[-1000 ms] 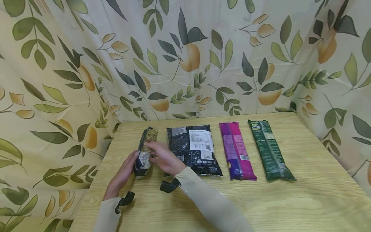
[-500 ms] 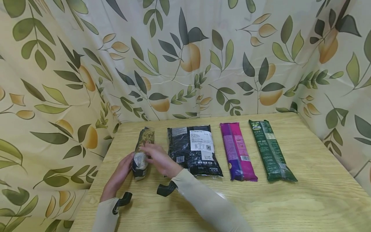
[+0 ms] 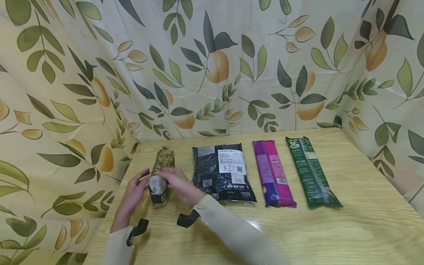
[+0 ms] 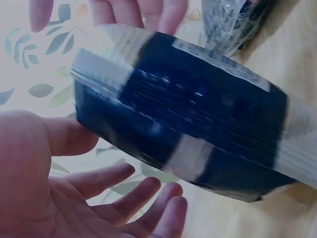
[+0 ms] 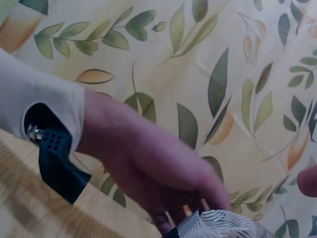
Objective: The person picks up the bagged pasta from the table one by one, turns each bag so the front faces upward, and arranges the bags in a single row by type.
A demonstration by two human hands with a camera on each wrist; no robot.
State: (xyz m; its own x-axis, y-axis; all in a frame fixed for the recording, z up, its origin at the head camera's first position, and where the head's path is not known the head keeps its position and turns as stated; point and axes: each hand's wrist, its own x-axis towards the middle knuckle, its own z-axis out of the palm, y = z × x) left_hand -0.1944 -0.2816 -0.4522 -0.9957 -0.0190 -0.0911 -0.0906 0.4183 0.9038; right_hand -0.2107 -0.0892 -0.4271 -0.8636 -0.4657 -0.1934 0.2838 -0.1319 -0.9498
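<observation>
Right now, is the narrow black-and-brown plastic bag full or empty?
Not empty: the bag bulges thickly in the left wrist view. How full, cannot tell.

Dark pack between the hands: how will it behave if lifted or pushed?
The dark pack is probably slippery: its film shows glossy highlights in the left wrist view. Likely moderately firm, since it looks plump and keeps a blocky shape. Might roll sideways if pushed, being long and narrow.

On the black bag (image 3: 214, 180), "1000g" is printed near the lower edge; a QR code (image 3: 239, 169) is also carried. A barcode (image 3: 282, 181) is shown on the pink bag (image 3: 269, 160) to its right. Print on the packet (image 3: 158, 186) to its left is too small.
</observation>
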